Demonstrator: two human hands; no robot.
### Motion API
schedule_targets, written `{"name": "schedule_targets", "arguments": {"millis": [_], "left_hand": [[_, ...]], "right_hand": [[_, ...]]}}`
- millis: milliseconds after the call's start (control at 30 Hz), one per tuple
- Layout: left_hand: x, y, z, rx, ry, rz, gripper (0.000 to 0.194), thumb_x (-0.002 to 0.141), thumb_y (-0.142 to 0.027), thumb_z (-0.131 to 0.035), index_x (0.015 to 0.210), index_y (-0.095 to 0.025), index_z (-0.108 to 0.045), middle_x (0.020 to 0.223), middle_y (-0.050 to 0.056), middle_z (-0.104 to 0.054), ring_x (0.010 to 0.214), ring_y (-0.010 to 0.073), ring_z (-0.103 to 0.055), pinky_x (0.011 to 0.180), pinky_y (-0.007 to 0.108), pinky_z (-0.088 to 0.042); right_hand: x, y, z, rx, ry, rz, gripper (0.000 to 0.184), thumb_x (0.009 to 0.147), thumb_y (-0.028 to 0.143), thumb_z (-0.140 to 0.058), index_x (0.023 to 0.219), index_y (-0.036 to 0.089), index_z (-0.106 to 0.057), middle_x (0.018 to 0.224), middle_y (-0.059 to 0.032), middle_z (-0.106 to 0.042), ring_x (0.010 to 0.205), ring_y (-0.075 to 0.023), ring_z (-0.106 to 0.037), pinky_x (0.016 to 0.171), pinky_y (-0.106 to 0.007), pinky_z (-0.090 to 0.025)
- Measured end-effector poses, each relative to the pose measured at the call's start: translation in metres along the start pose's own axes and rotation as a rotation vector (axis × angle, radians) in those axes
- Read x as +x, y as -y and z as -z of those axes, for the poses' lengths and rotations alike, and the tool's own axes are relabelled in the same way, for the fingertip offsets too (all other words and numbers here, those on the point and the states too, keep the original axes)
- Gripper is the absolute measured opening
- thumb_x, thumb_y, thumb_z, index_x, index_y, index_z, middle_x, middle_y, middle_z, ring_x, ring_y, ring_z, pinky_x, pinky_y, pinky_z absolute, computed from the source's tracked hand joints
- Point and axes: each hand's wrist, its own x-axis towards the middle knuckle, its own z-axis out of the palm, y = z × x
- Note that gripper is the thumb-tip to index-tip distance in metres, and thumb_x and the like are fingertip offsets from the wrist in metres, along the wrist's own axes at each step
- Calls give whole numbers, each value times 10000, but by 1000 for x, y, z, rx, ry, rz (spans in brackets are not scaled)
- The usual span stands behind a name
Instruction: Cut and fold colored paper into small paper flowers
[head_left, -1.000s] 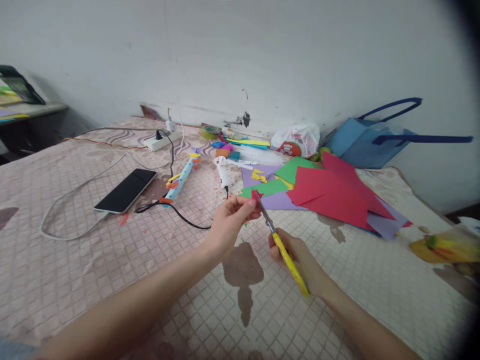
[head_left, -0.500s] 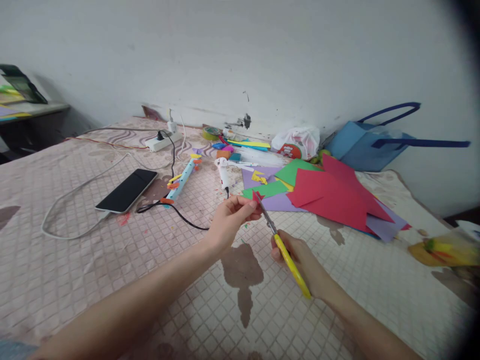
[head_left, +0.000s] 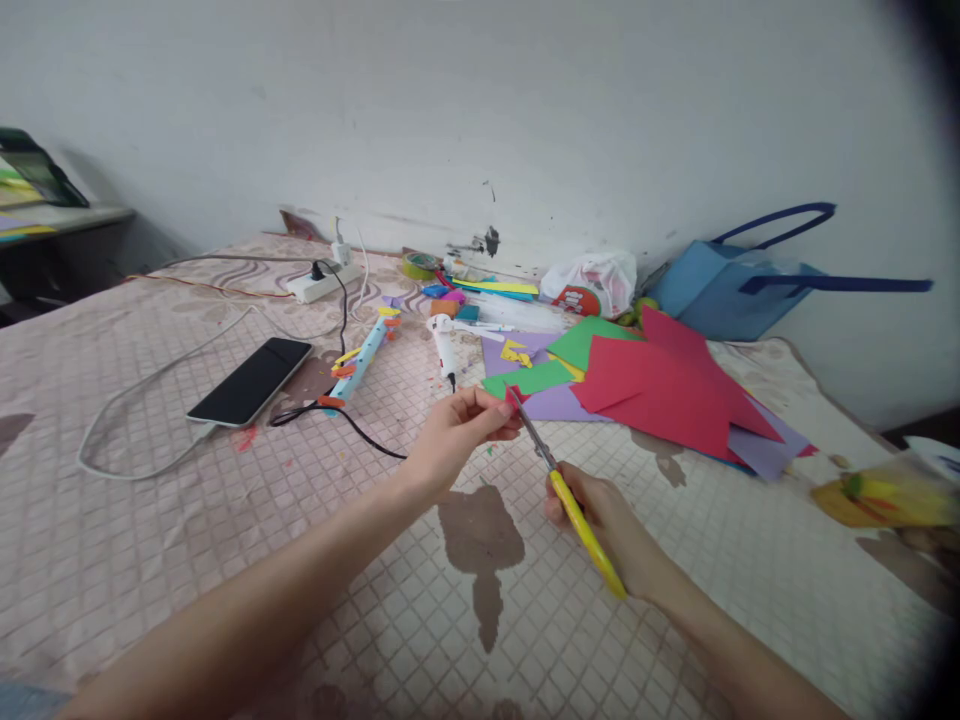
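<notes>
Between thumb and fingers, my left hand (head_left: 466, 428) pinches a small piece of red paper (head_left: 514, 394). My right hand (head_left: 596, 515) is closed round the yellow handles of a pair of scissors (head_left: 581, 528). The blades point up and to the left, with their tips at the red piece, close to my left fingertips. Just beyond my hands lie a green paper strip (head_left: 529, 378) and large red paper sheets (head_left: 645, 390). Both hands are held over the middle of the cloth-covered table (head_left: 360, 590).
To the left lie a phone (head_left: 251, 382) on a white cable and a light blue strip (head_left: 361, 362) with coloured bits. A white glue gun (head_left: 444, 350) lies beyond my left hand. Against the wall stand a power strip (head_left: 324, 284), a plastic bag (head_left: 589, 285) and a blue bag (head_left: 731, 290).
The hands, scissors and red paper piece hold almost the same place. The scissors' handles have shifted very slightly. The whole view has moved a little.
</notes>
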Motion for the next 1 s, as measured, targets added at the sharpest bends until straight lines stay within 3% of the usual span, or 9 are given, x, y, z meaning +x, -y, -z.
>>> {"name": "schedule_targets", "arguments": {"millis": [367,1000], "left_hand": [[2,-4,4,34,95,23,161,745,-270,-681,718,-128,-612,775,74,-689,731,140,-643,748,303,-502],[8,-13,16,137,230,140,160,745,-230,-687,734,-98,-597,768,67,-689,743,132,-654,762,289,-513]], "right_hand": [[-7,-4,2,55,-32,14,170,784,313,-519,674,212,-437,579,10,-548,502,-126,-480,469,-239,-356],[-17,1,9,54,62,-43,197,778,333,-516,647,200,-452,592,4,-556,520,-118,-485,479,-227,-349]]}}
